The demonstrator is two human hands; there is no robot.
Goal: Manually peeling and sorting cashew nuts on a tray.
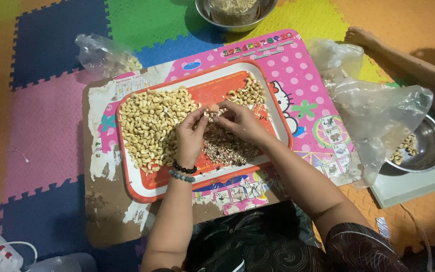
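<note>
A red and white tray [142, 187] lies on a low pink board [303, 70]. A big heap of pale cashew nuts [149, 126] fills its left side, a smaller pile of nuts [247, 93] sits at the top right, and brown skin flakes [227, 146] cover the middle. My left hand [190, 136], with two bead bracelets at the wrist, and my right hand [240, 121] meet over the flakes, fingertips pinched together on one cashew nut [214, 109].
A steel bowl [237, 12] stands beyond the board. A clear plastic bag [378, 116] drapes over a steel bowl with nuts [419, 148] on a white scale at right. Another bag with nuts [104, 55] lies at left. Another person's foot [361, 36] rests on the foam mats.
</note>
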